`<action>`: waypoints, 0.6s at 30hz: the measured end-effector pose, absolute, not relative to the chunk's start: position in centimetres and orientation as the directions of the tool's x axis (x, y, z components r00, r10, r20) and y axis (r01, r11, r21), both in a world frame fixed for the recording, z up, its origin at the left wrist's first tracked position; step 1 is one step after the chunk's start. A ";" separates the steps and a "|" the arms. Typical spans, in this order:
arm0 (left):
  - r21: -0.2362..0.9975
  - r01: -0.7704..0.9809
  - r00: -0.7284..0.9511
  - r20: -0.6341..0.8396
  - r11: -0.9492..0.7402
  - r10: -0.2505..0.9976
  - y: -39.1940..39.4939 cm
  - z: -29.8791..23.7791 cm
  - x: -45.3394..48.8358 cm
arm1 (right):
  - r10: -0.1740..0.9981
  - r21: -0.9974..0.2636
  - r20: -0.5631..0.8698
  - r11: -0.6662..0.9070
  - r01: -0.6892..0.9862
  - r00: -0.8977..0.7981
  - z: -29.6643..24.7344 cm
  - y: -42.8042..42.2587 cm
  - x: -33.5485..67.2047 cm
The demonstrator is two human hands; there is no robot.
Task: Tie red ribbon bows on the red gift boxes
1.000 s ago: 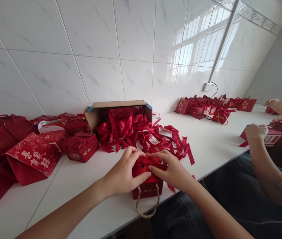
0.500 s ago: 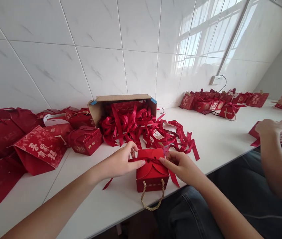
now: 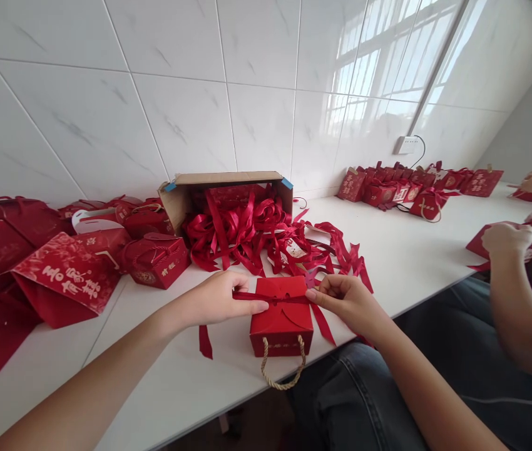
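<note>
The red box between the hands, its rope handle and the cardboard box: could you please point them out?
Red box (image 3: 276, 321): head view, near top flap.
Rope handle (image 3: 283, 386): head view, bottom of loop.
Cardboard box (image 3: 231, 178): head view, top panel.

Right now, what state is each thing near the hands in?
Central red box: upright, flaps folded shut
Rope handle: hanging down in front
Ribbon: stretched across box top
Left hand: pinching ribbon
Right hand: pinching ribbon
Loose ribbons: tangled heap
Cardboard box: open, ribbons spilling out

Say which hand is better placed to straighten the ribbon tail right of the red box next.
Right hand, probably: it pinches ribbon above that tail; the left hand is across the box.
</note>
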State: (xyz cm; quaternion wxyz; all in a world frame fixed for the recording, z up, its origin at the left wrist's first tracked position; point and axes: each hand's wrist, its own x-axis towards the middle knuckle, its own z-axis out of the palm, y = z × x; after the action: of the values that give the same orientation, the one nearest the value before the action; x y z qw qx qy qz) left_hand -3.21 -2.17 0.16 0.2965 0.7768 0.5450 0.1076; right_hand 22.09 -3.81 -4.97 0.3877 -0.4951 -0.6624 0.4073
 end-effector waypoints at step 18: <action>0.611 0.752 0.452 -0.206 -0.246 0.868 -2.0 0.5 -3.2 | 0.871 -0.965 -0.158 -0.036 0.260 -0.466 -3.9 -4.7 24.2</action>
State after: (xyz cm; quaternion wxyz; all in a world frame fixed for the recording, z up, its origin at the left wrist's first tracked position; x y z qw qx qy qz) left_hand -3.19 -2.00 0.50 0.3322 0.7845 0.5163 0.0871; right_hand 24.21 -4.65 -3.88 0.2685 -0.4415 -0.6403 0.5683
